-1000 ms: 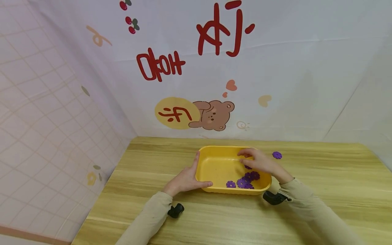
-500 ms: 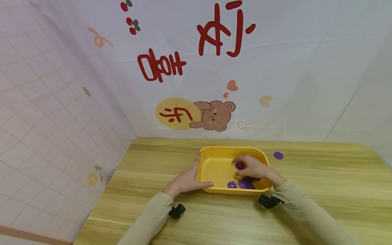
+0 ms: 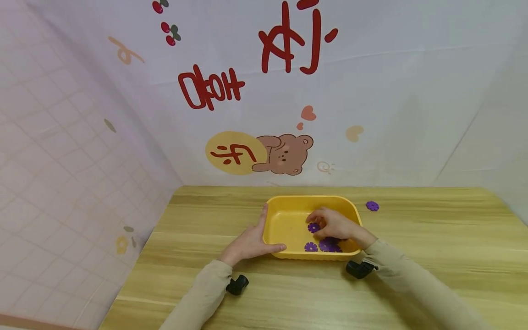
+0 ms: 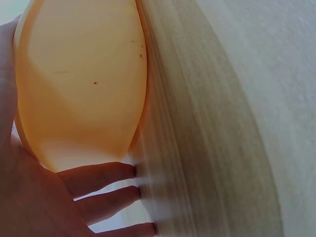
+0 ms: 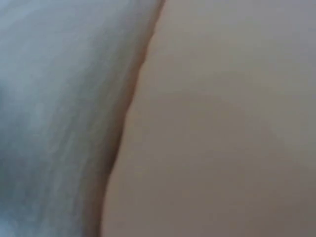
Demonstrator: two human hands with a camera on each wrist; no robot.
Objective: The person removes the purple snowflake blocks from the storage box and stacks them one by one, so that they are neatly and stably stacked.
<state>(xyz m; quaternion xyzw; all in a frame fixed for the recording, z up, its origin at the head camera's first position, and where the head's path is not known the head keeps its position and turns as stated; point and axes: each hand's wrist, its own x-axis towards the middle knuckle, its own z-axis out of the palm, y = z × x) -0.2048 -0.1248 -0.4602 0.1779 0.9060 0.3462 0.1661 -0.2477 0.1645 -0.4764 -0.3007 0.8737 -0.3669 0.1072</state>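
Along the left end of the yellow plastic basin (image 3: 288,222), my left hand (image 3: 249,242) rests with its thumb at the near rim and its index finger up the outside. In the left wrist view, several straight, spread fingers (image 4: 111,178) reach past the basin's outer wall (image 4: 91,98). My right hand (image 3: 335,223) is inside the basin, its bent fingers and thumb around a purple snowflake building disc (image 3: 313,228). Below it lie a separate purple disc (image 3: 311,247) and a pile of purple discs (image 3: 329,244), partly hidden by that hand. The right wrist view has only blurred skin and sleeve.
Another purple disc (image 3: 372,206) lies on the wooden table (image 3: 429,238), outside the basin to the right. Behind the table hangs a white printed cloth (image 3: 392,91), with a grid-patterned cloth (image 3: 66,137) at the left. Black wrist cameras (image 3: 237,284) hang under both wrists.
My right hand has moved left and lower inside the basin, and the purple disc at its fingers has shifted left with it. My left hand stays at the basin's left end.
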